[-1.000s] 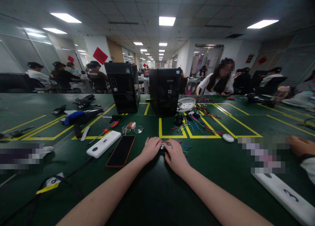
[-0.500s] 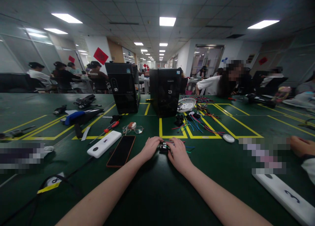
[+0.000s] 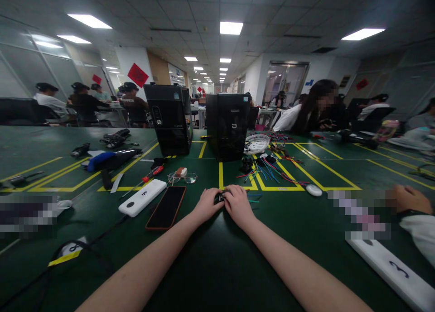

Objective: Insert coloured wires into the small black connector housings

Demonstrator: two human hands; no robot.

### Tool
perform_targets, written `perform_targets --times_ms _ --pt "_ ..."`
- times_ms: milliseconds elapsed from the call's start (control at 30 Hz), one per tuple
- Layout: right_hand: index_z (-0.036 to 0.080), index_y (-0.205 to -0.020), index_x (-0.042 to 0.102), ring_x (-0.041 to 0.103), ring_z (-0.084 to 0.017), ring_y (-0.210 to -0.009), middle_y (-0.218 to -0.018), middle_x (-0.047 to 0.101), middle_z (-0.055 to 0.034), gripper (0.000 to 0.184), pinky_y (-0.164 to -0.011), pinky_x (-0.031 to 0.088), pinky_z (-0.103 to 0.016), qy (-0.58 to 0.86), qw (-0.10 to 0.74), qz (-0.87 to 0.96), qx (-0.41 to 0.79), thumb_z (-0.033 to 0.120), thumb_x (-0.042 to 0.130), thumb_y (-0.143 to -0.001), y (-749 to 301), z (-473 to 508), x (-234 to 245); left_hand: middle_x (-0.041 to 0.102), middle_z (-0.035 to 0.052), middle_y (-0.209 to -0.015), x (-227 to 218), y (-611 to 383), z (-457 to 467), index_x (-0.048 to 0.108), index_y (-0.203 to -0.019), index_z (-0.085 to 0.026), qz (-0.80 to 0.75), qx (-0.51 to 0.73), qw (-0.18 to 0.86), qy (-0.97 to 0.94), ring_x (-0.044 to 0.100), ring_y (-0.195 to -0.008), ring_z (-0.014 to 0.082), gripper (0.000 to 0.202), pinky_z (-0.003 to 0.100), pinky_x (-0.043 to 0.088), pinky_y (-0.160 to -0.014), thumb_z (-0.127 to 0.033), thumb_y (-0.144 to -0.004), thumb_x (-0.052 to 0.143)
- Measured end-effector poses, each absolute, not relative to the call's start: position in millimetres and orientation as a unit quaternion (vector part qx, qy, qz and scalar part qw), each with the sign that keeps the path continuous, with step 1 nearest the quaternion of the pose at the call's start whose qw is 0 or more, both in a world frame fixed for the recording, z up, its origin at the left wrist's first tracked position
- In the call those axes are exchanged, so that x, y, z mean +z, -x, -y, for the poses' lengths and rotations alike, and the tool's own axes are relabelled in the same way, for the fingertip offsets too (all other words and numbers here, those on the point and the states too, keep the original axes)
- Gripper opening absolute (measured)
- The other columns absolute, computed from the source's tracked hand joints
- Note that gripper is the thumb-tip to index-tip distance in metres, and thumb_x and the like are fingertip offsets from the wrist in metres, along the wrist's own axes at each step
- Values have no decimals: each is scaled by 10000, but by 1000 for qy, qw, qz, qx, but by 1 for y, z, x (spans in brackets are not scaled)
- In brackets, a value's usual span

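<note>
1. Both forearms run from the lower edge of the view up toward the middle of the green table (image 3: 210, 262) and converge, so that the wrists lie low over the mat and the hands meet knuckle to knuckle
2. Left hand (image 3: 206, 204): palm down, fingers curled inward and closed, the tips pinching the left side of a small black part (image 3: 221, 197)
3. Right hand (image 3: 238, 205): palm down, fingers bent and drawn together, closed over the right side of the same part; thumb hidden beneath the hand
4. The small black part sits between the two sets of fingertips, just above the mat, in front of the nearer yellow line (image 3: 234, 188); only a sliver shows, so its long axis cannot be told
5. Thin coloured wires (image 3: 254, 197) leave the part toward the right and lie flat on the mat
6. Just left of the left hand lies a dark phone (image 3: 166, 207), its long axis running away from the viewer; beside it is a white power bank (image 3: 142, 197)
7. Beyond the hands stand two black computer cases (image 3: 228, 126); at the right edge rests a co-worker's hand (image 3: 406, 199), well apart from both hands
</note>
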State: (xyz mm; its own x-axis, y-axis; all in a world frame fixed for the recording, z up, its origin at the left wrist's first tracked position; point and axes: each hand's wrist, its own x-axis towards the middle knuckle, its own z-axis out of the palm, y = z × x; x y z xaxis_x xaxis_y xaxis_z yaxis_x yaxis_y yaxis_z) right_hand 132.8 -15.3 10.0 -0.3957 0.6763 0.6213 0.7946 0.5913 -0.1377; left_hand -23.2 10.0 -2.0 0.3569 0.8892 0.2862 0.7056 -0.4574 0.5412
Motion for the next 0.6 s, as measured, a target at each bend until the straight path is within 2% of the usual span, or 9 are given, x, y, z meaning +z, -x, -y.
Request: perform_targets --times_ms 67,300,467,600 --pt "194 -863 601 452 -216 -1037 -1030 576 -69 130 -941 321 -405 443 332 828 -89 136 511 -789 -132 12 9 597 69 -1073 -1 24 -11 544 -1025 -193 -493 282 163 -807 526 -1046 241 290 481 292 -1006 -286 -757 604" --pt "176 -861 580 435 -217 -1066 -1043 568 -78 138 -955 311 -405 436 355 824 -64 121 468 -804 -132 17 10 576 59 -1121 5 25 -6 530 -1043 -209 -482 270 159 -818 493 -1095 247 290 527 225 -1027 -290 -771 593" --pt "176 -862 570 475 -209 -994 -978 563 -84 125 -910 346 -399 438 439 783 -47 156 453 -823 -138 21 17 572 57 -1129 5 25 -5 523 -1055 -223 -479 266 163 -821 483 -1108 247 298 536 214 -1028 -334 -785 582" --pt "180 -880 573 498 -204 -930 -953 565 -85 134 -832 392 -363 421 411 808 -25 155 456 -818 -146 24 19 572 54 -1122 3 25 -6 528 -1045 -224 -486 268 157 -817 482 -1111 240 285 530 210 -1032 -342 -790 576"
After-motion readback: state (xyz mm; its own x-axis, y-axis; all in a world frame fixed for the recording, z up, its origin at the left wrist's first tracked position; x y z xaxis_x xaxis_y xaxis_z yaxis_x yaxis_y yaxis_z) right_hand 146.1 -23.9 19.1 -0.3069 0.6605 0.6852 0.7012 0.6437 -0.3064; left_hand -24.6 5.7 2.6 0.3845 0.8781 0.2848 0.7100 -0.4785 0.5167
